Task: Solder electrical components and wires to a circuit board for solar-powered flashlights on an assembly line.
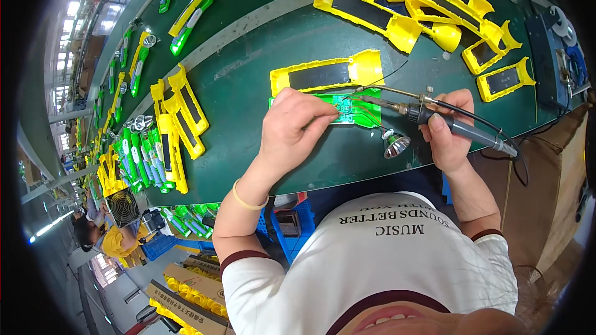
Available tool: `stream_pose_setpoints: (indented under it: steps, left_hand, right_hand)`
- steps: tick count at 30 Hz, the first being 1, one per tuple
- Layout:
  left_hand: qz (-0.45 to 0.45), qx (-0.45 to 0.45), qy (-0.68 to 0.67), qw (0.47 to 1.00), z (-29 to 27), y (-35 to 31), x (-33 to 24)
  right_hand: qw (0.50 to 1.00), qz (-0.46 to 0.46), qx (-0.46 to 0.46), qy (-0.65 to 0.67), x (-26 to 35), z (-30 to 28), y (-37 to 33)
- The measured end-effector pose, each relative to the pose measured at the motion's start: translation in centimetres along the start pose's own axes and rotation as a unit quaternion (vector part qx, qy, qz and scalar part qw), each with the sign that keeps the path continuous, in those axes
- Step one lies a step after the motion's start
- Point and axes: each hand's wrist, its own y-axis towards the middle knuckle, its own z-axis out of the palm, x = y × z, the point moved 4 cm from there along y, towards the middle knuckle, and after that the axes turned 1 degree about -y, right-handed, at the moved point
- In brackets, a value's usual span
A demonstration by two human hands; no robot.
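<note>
My left hand (293, 123) is closed in a pinch at the green circuit board (343, 110), where a thin red wire runs up to the fingertips. The board sits in a green flashlight housing (371, 116) lying on the bench, partly covered by that hand. My right hand (452, 131) grips a soldering iron (467, 131) by its grey handle. Its metal tip points left, over the housing's right part, with a thin tube clamped alongside. A round silver reflector lamp (396, 144) hangs on wires at the housing's near right. Just behind lies a yellow casing (323, 75) with a dark panel.
More yellow casings (434, 6) are heaped at the far right. At the left stand yellow casings (180, 118) and green flashlight parts (139, 155). A blue-grey device (549, 56) stands at the right edge. Cartons (192, 304) and another person (118, 242) are at the lower left.
</note>
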Motion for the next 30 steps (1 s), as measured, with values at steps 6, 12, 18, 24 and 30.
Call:
stream_pose_setpoints:
  steps: [6,12,18,24,30]
  left_hand:
    - [-0.045,0.013,0.041,0.998,0.1,0.3,-0.4]
    - [-0.034,-0.001,0.037,0.999,0.4,0.0,-0.2]
    - [-0.043,0.006,0.052,0.998,0.6,0.1,-0.3]
    - [-0.054,0.029,0.055,0.997,0.6,0.3,-0.2]
    - [-0.079,0.051,0.045,0.995,0.5,0.5,-0.3]
  right_hand:
    - [0.999,0.003,0.032,-0.009,-0.5,0.2,-0.1]
    - [0.996,0.0,0.063,-0.067,-0.4,0.4,0.2]
    - [0.989,-0.028,0.098,-0.111,-0.2,0.9,0.3]
    - [0.989,-0.021,0.092,-0.115,-0.3,0.9,0.3]
    - [0.995,0.031,0.062,-0.071,-0.8,0.5,-0.1]
